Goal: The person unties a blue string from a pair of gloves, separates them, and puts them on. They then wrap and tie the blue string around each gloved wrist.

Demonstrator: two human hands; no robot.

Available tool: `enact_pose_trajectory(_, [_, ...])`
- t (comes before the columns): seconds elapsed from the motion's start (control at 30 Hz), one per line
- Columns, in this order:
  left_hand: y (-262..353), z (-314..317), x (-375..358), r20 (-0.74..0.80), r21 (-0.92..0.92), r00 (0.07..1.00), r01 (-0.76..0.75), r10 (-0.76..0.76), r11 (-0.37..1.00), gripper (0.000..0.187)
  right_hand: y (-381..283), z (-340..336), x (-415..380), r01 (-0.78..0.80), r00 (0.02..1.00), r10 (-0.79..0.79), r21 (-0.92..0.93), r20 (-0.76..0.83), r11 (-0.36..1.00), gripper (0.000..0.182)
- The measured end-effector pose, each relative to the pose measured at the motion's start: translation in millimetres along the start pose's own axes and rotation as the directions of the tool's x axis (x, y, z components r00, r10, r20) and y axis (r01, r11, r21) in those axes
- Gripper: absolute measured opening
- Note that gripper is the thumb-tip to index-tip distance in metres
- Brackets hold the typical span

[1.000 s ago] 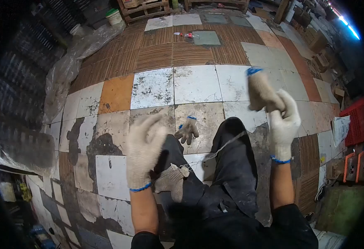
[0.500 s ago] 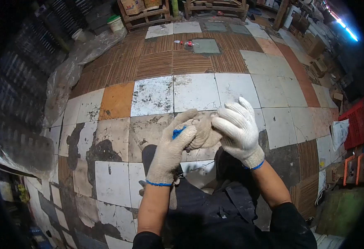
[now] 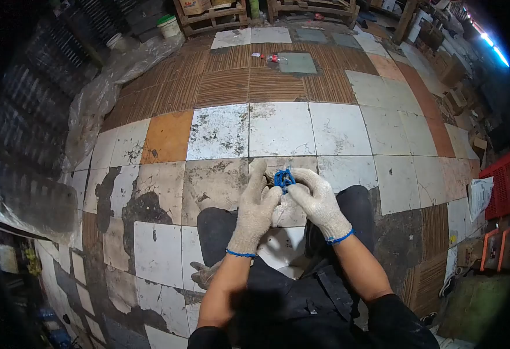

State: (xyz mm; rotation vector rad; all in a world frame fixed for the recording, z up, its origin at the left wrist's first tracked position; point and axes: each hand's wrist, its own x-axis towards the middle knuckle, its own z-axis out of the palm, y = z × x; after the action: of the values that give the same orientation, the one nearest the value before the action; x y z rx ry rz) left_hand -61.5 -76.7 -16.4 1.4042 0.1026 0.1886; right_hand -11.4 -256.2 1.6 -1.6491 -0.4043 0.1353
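Person's gloved L hand [image 3: 254, 212] & R hand [image 3: 320, 203] pinch a bunched blue-edged glove cuff [image 3: 284, 179]; loops could slip or snag b/c bulky knit dulls touch.

dim indoor light, bluish-white glare from a tube lamp [image 3: 494, 49] at upper right, pale sheen on the middle floor tiles [image 3: 220, 131], dark corners, curved fisheye edges (strongly bowed)

The left hand [image 3: 257, 210] and right hand [image 3: 320, 205] hid much of the blue-edged bundle [image 3: 284, 178]. At seven o'clock, the forearm [image 3: 223, 294] partly covered a loose glove [image 3: 204, 273]. The bottle [image 3: 276, 59] label, towards twelve, was too small to read. The top edge cut off a cardboard box [image 3: 194, 6] at eleven.
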Motion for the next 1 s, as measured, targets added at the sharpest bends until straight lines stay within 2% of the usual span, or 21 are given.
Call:
enact_pose_trajectory(0.1, [-0.4,4.2,-1.6,0.005,0.103,1.000,0.021,-0.022,0.994,0.071,15.9,-1.5,4.4,-0.147,0.987,0.159,0.344,-0.005,0.927,0.038])
enact_pose_trajectory(0.13, [-6.6,1.9,-0.4,0.009,0.128,1.000,0.024,-0.025,0.991,0.070,16.5,-3.7,4.6,-0.114,0.990,0.133,0.298,-0.043,0.948,0.035])
enact_pose_trajectory(0.23, [-12.1,-3.1,2.1,0.017,0.115,0.998,0.062,-0.065,0.991,0.071,7.0,-9.9,10.8,-0.263,0.963,0.256,0.074,0.087,0.962,0.034])
enact_pose_trajectory(0.33, [-2.8,1.2,3.0,0.062,0.214,0.998,0.017,-0.031,0.977,0.073,2.5,-5.6,11.8,-0.189,0.979,0.199,-0.166,0.046,0.968,0.032])
enact_pose_trajectory(0.37, [3.7,4.7,2.9,0.086,0.269,0.996,-0.015,-0.008,0.963,0.073,3.4,-4.0,12.0,-0.208,0.976,0.216,-0.165,0.031,0.964,0.033])
enact_pose_trajectory(0.43, [8.6,11.3,3.1,0.019,0.295,0.997,0.066,-0.074,0.953,0.073,4.8,-1.8,12.0,-0.244,0.969,0.247,-0.162,-0.002,0.956,0.033])
enact_pose_trajectory(0.47, [10.4,13.8,3.7,-0.015,0.305,0.994,0.104,-0.105,0.947,0.072,9.9,-0.7,11.8,-0.266,0.964,0.266,-0.067,-0.015,0.962,0.033])
enact_pose_trajectory(0.53, [14.7,14.9,5.1,-0.083,0.456,0.993,0.111,-0.082,0.883,0.069,20.3,3.4,11.3,-0.298,0.952,0.303,0.123,-0.032,0.947,0.033])
enact_pose_trajectory(0.57, [15.6,14.0,6.3,-0.117,0.528,0.991,0.118,-0.065,0.841,0.067,23.4,4.5,10.2,-0.280,0.957,0.288,0.136,-0.042,0.950,0.033])
enact_pose_trajectory(0.63, [16.3,9.8,8.3,-0.099,0.535,0.994,0.090,-0.043,0.840,0.064,19.9,9.4,9.0,-0.247,0.964,0.259,0.162,-0.057,0.955,0.034])
enact_pose_trajectory(0.7, [17.8,7.7,8.3,-0.089,0.424,0.967,0.253,-0.238,0.870,0.063,6.9,12.4,5.4,-0.261,0.964,0.266,0.129,-0.022,0.957,0.034])
enact_pose_trajectory(0.73, [16.8,8.0,9.2,-0.083,0.441,0.985,0.173,-0.151,0.881,0.063,2.6,13.1,4.6,-0.265,0.964,0.267,0.112,-0.004,0.958,0.034])
enact_pose_trajectory(0.8, [14.2,9.7,11.0,-0.065,0.475,0.998,0.008,0.026,0.880,0.062,6.7,13.7,2.4,-0.182,0.983,0.182,-0.040,-0.003,0.982,0.034])
enact_pose_trajectory(0.83, [10.8,6.7,11.9,-0.042,0.498,0.999,-0.006,0.032,0.867,0.062,9.6,13.7,2.3,-0.138,0.990,0.139,-0.115,0.002,0.984,0.034])
enact_pose_trajectory(0.93, [9.2,0.1,13.6,0.020,0.559,1.000,-0.013,0.002,0.829,0.062,15.2,13.2,6.6,-0.284,0.959,0.284,0.043,0.014,0.958,0.038])
enact_pose_trajectory(1.0, [17.5,1.4,12.5,0.044,0.591,0.996,0.035,-0.076,0.806,0.062,5.3,13.3,10.6,-0.264,0.962,0.273,-0.185,0.024,0.947,0.040])
